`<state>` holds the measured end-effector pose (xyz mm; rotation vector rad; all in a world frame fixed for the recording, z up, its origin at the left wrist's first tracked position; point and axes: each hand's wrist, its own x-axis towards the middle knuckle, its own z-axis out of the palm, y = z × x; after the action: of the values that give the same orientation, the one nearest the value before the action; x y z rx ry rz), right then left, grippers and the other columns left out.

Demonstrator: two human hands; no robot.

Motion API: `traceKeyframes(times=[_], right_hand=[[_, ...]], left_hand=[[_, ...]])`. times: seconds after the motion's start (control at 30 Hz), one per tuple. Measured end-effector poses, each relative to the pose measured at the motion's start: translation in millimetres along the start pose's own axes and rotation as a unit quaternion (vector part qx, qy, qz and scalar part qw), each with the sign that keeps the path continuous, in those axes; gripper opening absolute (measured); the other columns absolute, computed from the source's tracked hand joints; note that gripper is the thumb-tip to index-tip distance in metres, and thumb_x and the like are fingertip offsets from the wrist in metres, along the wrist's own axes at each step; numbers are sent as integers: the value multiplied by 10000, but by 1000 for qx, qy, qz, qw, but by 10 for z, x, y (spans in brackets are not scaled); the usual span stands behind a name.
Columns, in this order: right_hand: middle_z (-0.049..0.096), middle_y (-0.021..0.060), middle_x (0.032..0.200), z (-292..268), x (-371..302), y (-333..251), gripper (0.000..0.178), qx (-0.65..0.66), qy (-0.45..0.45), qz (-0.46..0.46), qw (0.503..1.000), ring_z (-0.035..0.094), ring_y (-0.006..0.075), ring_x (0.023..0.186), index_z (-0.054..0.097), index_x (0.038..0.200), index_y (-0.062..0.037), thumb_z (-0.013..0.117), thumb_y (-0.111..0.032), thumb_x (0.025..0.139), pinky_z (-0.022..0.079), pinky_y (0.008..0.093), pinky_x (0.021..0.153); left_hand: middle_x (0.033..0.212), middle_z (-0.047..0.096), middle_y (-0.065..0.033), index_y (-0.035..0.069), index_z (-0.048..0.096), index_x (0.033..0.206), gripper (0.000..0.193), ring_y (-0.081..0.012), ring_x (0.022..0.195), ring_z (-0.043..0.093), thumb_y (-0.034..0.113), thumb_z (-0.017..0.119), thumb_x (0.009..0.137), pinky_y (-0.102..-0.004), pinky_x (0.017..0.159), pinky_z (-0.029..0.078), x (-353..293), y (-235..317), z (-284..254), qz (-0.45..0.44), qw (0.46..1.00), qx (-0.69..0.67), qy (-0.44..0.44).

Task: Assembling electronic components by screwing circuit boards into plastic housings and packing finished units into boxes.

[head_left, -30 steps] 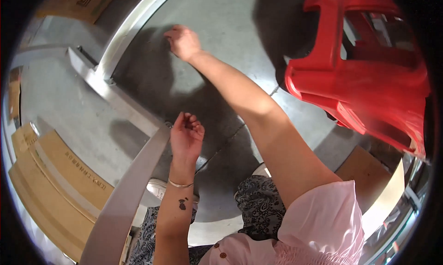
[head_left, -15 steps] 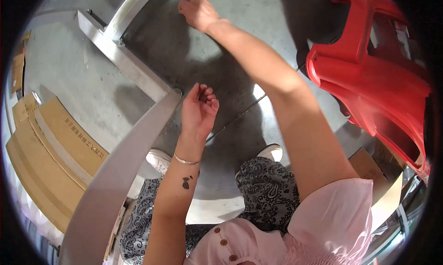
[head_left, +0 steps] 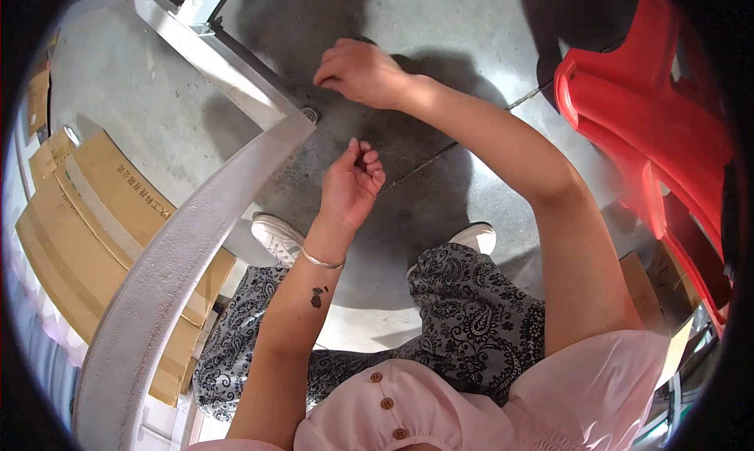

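Note:
My left hand [head_left: 353, 180], wearing a thin silver bangle [head_left: 322, 261], hovers over the floor with its palm partly up. Its fingers curl in and the thumb meets the index finger; whatever may be between them is hidden. Nearest to it is the corner of a pale metal frame [head_left: 228, 70], with a small round fitting [head_left: 311, 115] at the joint, apart from the hand. Farther forward and slightly to the left, my right hand [head_left: 357, 74] is turned back side up, fingers bent together toward the frame corner. What they hold, if anything, cannot be seen.
The frame's thick near bar [head_left: 181, 270] curves down the left side toward me. Flat brown cardboard boxes [head_left: 86, 247] lie beyond it. A large red molded shell [head_left: 636, 97] stands on the right, with more cardboard [head_left: 640, 290] below. My shoes [head_left: 276, 237] rest on the grey floor [head_left: 487, 27].
My right hand has come back from the far side toward my left hand, its elbow swinging out to the right. My left hand has shifted slightly right, still curled.

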<state>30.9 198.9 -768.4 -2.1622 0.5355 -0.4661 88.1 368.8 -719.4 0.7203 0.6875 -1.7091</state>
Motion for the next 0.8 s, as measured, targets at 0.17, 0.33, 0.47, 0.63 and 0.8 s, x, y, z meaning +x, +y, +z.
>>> traceKeyframes(times=[0.17, 0.33, 0.47, 0.63, 0.8], right_hand=[[552, -9, 786, 239, 241, 50, 100, -78, -24, -85, 993, 509, 193, 841, 645, 770, -149, 632, -167, 673, 461, 316, 705], [528, -3, 770, 395, 318, 107, 53, -110, -35, -160, 980, 498, 211, 844, 579, 629, -125, 558, -168, 652, 450, 319, 682], [552, 36, 761, 366, 252, 40, 100, -133, -64, -155, 977, 523, 223, 872, 588, 654, -103, 514, -157, 695, 466, 356, 666], [545, 63, 749, 157, 145, -163, 60, -29, 32, -80, 996, 531, 250, 855, 565, 686, -68, 539, -121, 676, 470, 357, 675], [546, 96, 738, -309, 50, -640, 62, 196, 21, 50, 979, 542, 286, 776, 524, 676, -44, 540, -103, 684, 461, 371, 650]], left_hand=[[738, 511, -15, 29, 532, 914, 206, -113, 661, 486, 215, 443, 903, -227, 596, 442, -179, -56, 88, 32, 981, 110, 157], [748, 516, -11, 32, 537, 905, 201, -116, 664, 496, 214, 452, 896, -236, 605, 450, -187, -147, 192, 39, 975, 56, 211], [785, 531, -23, 29, 534, 906, 208, -124, 692, 512, 220, 453, 895, -248, 618, 456, -125, -245, 130, 3, 984, 84, 159], [853, 553, -46, 26, 530, 914, 205, -142, 764, 530, 213, 449, 896, -270, 681, 460, -39, -251, 249, -18, 991, 91, 100], [1037, 552, -93, 28, 505, 1041, 253, -208, 944, 530, 216, 419, 896, -321, 809, 447, -34, 32, 463, 91, 994, 44, 46]])
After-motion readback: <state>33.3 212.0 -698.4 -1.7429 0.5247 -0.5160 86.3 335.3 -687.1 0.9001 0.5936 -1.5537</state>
